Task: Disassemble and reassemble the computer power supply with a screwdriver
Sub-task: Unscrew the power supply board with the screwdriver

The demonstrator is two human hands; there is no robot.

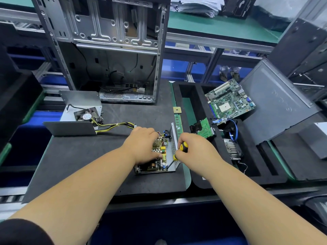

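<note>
The opened power supply (170, 152) lies on the black mat, a metal tray with its circuit board (153, 165) exposed. My left hand (142, 145) rests on top of the board's components, fingers curved over them. My right hand (192, 149) grips a yellow-and-black screwdriver (180, 149), whose tip points down-left into the near right corner of the board. The supply's grey cover with its fan (83, 114) stands at the back left, and yellow-black cables (113, 125) run from there toward my left hand.
An empty computer case (109, 50) stands upright behind the mat. A RAM stick (178, 123) and CPU (177, 109) lie by the mat's right edge. The black foam tray (221, 181) on the right holds a motherboard (230, 99), a hard drive (202, 129) and a heatsink (232, 149).
</note>
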